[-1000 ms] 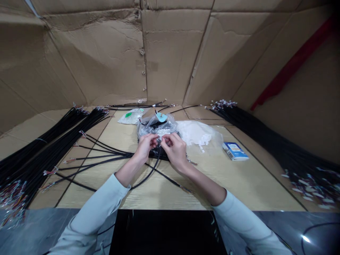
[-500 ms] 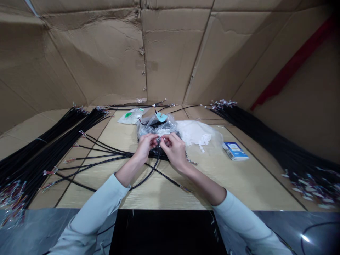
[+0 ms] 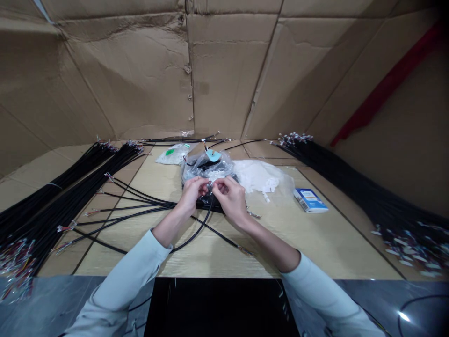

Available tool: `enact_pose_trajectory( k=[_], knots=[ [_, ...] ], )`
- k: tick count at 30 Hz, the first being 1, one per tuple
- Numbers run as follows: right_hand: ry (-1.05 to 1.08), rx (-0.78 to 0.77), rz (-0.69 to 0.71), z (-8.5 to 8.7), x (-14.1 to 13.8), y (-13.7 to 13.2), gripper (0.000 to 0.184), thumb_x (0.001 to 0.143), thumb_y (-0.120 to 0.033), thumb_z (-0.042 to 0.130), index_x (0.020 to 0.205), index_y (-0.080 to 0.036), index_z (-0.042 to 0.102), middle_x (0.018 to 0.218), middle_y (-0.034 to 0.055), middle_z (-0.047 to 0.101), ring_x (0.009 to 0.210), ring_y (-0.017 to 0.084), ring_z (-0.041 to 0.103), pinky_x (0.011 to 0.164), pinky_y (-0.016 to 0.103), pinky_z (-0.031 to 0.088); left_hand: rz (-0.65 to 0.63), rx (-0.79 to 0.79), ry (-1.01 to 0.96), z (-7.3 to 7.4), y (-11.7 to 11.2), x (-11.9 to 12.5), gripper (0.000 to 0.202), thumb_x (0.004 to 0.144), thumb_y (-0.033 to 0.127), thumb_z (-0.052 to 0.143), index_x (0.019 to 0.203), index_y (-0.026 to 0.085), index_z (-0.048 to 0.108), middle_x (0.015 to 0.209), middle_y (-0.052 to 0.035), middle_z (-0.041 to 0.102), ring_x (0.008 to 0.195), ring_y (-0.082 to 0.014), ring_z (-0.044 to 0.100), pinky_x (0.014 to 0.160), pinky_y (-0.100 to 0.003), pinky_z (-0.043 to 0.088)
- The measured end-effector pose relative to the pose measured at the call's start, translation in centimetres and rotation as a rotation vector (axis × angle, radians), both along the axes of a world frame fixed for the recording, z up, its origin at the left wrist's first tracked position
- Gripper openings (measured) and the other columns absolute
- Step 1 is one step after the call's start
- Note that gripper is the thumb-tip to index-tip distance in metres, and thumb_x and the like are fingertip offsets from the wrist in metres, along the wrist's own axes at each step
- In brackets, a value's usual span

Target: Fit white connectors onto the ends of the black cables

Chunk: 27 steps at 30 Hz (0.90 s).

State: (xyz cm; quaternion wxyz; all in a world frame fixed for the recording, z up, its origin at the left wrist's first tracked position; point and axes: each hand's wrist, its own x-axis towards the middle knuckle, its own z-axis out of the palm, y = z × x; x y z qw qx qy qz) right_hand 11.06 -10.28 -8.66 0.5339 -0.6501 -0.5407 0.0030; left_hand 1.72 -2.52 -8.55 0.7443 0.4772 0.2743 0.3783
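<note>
My left hand [image 3: 191,193] and my right hand [image 3: 229,196] meet over the middle of the wooden table [image 3: 315,238], fingers pinched together on the end of a black cable [image 3: 196,229]. The cable curves down from my fingertips toward the table's front edge. What sits at the cable's tip between my fingers is too small to make out. Just behind my hands lies a clear plastic bag [image 3: 206,166] with black and white parts inside.
Loose black cables [image 3: 133,206] fan out to the left. Thick cable bundles lie at the far left [image 3: 52,201] and far right [image 3: 358,187]. A bag of white pieces [image 3: 259,175], a small blue-and-white box [image 3: 310,200] and a small packet [image 3: 173,154] sit behind; cardboard walls surround.
</note>
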Motion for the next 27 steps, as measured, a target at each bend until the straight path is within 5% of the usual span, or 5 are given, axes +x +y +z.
enact_pose_trajectory(
  k=[13,27],
  knots=[
    [-0.038,0.030,0.055,-0.13,0.23,0.10,0.014,0.080,-0.020,0.048,0.073,-0.014,0.058,0.070,0.0026,0.055,0.058,0.011,0.048,0.057,0.023,0.039,0.046,0.286,0.046,0.26,0.02,-0.26,0.018,0.062,0.026,0.060,0.055,0.013,0.050,0.049,0.0032,0.044,0.050,-0.0073,0.039,0.052,-0.021,0.030],
    [-0.066,0.058,0.025,0.19,0.56,0.10,0.015,0.082,-0.021,0.048,0.073,-0.014,0.057,0.070,0.0024,0.056,0.059,0.011,0.048,0.057,0.023,0.038,-0.054,0.531,0.105,0.49,0.38,-0.57,0.022,0.068,0.031,0.060,0.063,0.012,0.053,0.054,0.0024,0.045,0.053,-0.0083,0.040,0.054,-0.022,0.031]
  ],
)
